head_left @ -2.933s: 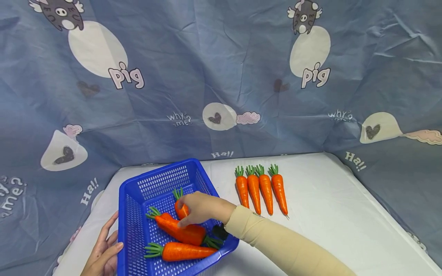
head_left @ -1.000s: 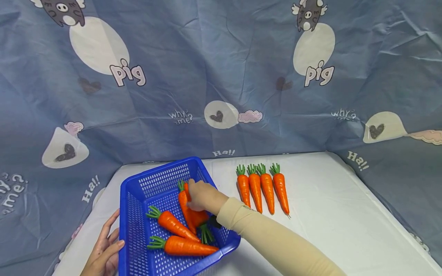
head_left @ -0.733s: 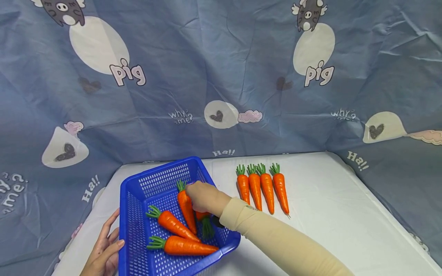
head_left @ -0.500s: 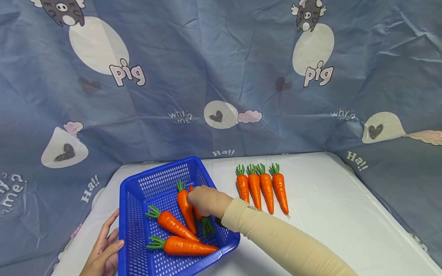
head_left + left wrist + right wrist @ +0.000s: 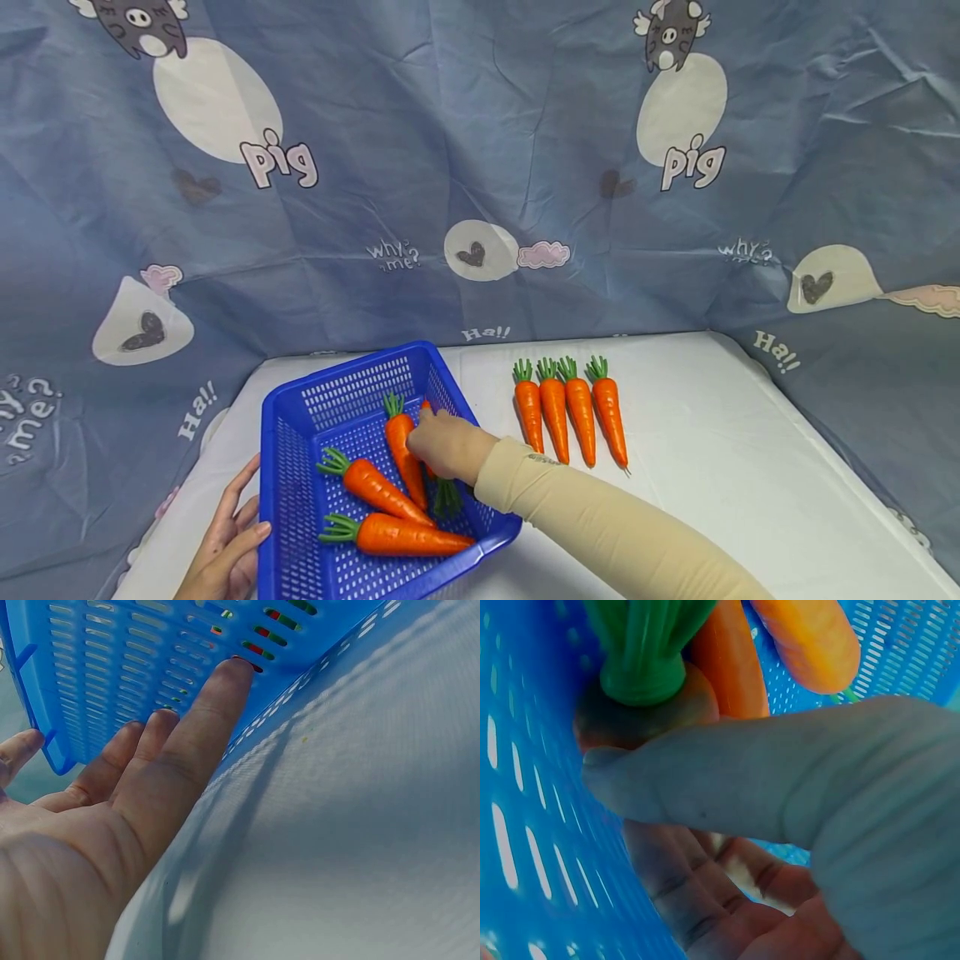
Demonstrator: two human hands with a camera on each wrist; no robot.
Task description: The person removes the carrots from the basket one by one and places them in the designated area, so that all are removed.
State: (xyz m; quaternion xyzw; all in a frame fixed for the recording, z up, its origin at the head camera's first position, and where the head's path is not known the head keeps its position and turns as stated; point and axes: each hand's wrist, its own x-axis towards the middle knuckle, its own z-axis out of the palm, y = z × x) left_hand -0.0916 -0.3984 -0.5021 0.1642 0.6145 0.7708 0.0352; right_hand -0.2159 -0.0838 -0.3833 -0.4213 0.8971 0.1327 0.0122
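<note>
Inside the blue plastic basket (image 5: 333,375), my right hand (image 5: 447,442) pinches a carrot (image 5: 645,720) beside the right wall, its green leaves (image 5: 447,498) towards me. The hand covers most of that carrot; its orange tip shows just past the fingers. To its left a second carrot (image 5: 407,454) lies with leaves at the back. Two more, a slanted carrot (image 5: 381,490) and a nearer carrot (image 5: 408,536), have their leaves to the left. My left hand (image 5: 228,546) touches the basket's left wall with fairly straight fingers, as the left wrist view shows, thumb at the rim.
Right of the basket, a row of several carrots (image 5: 577,417) lies side by side on the white tabletop (image 5: 712,467), leaves to the back. A blue printed cloth (image 5: 375,200) hangs behind and beside the table.
My right hand has shifted one carrot from across the others to the right wall, turning its tip to the back. The carrot beside it now lies uncovered. My left hand stays put.
</note>
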